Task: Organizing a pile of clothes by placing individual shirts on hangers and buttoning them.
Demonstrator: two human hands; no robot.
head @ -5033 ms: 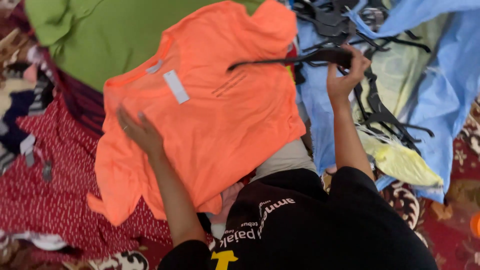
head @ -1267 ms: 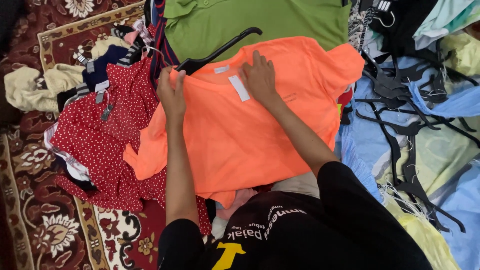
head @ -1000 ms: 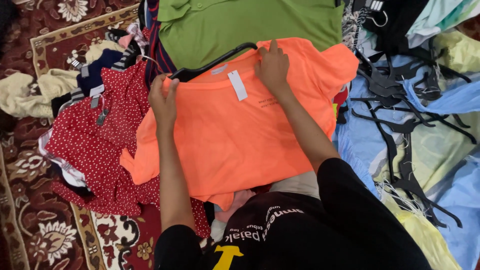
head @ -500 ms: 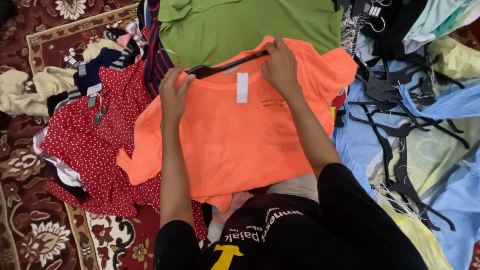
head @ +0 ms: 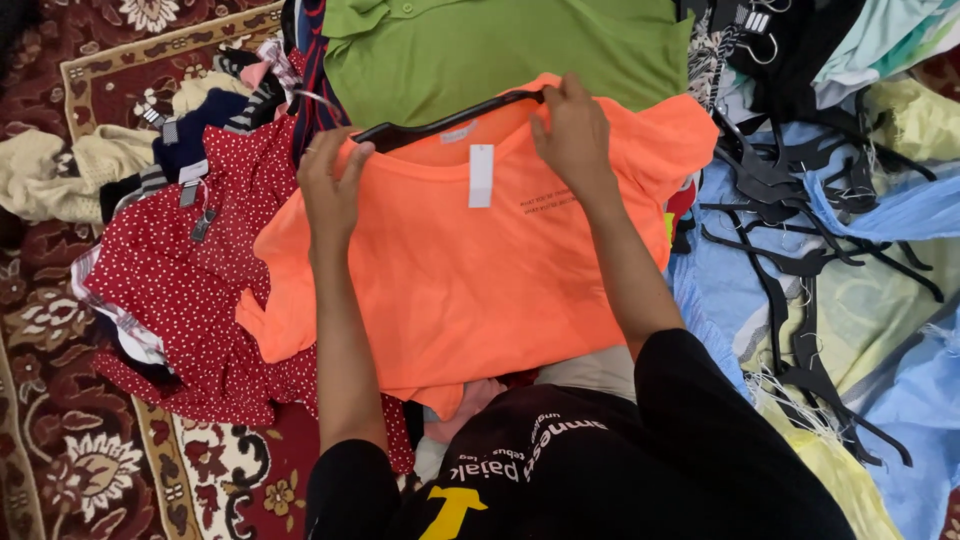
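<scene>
Hands work a black hanger [head: 440, 118] into an orange T-shirt [head: 470, 270] spread on a clothes pile. Left hand [head: 330, 190] pinches the shoulder fabric; right hand [head: 575, 135] pinches the hanger's end. Best to keep the neckline taut between both grips.

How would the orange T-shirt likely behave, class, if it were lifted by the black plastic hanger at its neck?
The orange cotton-like T-shirt would probably hang limp: its hem already folds and bunches. It looks light, since thin fabric drapes over the pile. The black plastic hanger, gripped by the left hand and right hand, seems rigid and should keep its shape.
</scene>
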